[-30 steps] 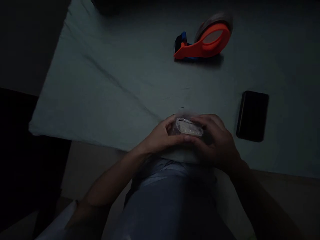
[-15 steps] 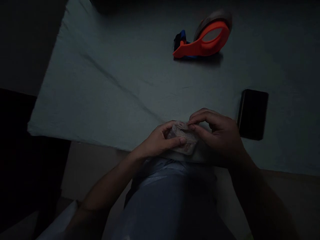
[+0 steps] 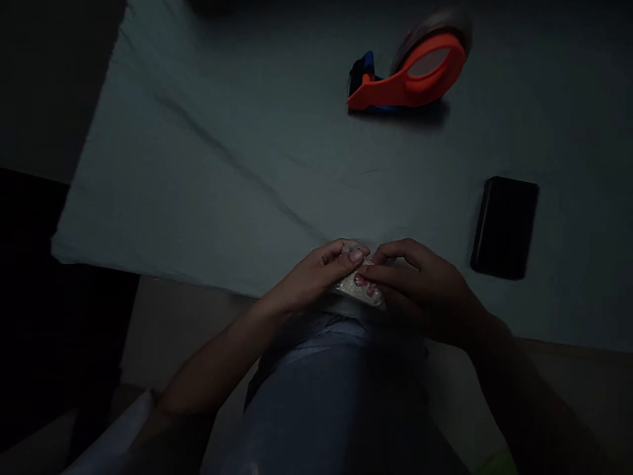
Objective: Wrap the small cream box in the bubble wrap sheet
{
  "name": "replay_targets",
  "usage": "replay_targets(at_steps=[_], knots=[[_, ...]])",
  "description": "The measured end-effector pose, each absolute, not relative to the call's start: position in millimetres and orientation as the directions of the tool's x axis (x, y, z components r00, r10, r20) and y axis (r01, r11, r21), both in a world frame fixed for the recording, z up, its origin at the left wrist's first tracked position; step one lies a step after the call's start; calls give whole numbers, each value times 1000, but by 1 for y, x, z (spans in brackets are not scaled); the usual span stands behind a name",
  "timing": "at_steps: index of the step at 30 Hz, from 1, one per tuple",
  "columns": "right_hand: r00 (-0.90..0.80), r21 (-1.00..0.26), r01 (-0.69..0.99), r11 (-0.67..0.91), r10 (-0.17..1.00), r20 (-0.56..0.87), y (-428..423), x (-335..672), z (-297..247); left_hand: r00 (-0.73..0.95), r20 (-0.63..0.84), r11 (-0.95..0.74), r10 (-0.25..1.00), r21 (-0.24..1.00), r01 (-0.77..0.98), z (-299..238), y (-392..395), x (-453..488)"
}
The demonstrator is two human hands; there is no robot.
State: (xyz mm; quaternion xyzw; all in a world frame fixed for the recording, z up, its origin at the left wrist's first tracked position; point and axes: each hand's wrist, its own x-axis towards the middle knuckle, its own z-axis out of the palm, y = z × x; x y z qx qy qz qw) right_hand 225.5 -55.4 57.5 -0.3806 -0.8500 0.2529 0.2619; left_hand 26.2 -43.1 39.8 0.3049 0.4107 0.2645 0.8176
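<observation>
- The tape dispenser [image 3: 410, 79], far right on the desk, is bright orange-red; its left end has a blue and black part [image 3: 363, 66].
- The tape roll [image 3: 435, 23] in it looks dull grey-brown.
- The desk [image 3: 198, 185] has a plain, pale grey-green cover, crossed by a thin dark crease line running from far left to near centre.
- The flat slab [image 3: 504, 227] on the right is plain glossy black.
- The packet [image 3: 363, 288] at the near edge is whitish and see-through, with small red marks.
- The trousers [image 3: 326, 396] are plain grey-blue.
- The floor [image 3: 168, 323] is dull beige.
</observation>
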Motion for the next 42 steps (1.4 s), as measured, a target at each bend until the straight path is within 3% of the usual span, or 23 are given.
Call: replay_targets(at_steps=[5,9,14,20,24,28,37,42], knots=[[-593,-598,527,604,765,251,-63,225,57,584,-553,770,594,601,-214,40,-43,25],[-464,-765,433,477,845,265,-69,230,58,586,-536,755,608,617,-220,42,-41,25],[-150,-893,345,287,957,250,-68,236,45,428,-517,604,742,792,-91,41,-36,27],[-111,-939,340,47,994,9,-68,221,21,447,-355,316,821,935,160,36,-35,32],[-89,-915,399,66,995,33,-68,216,14,333,-100,-60,937,897,438,27,-33,29],[-118,-878,470,86,992,34,-65,218,8,260,-2,-153,966,803,575,17,-33,21],[-107,-882,463,86,993,41,-63,220,13,230,31,-180,973,727,663,5,-36,23],[-122,-822,531,206,979,166,-55,225,26,341,156,-306,927,841,447,10,-37,23]])
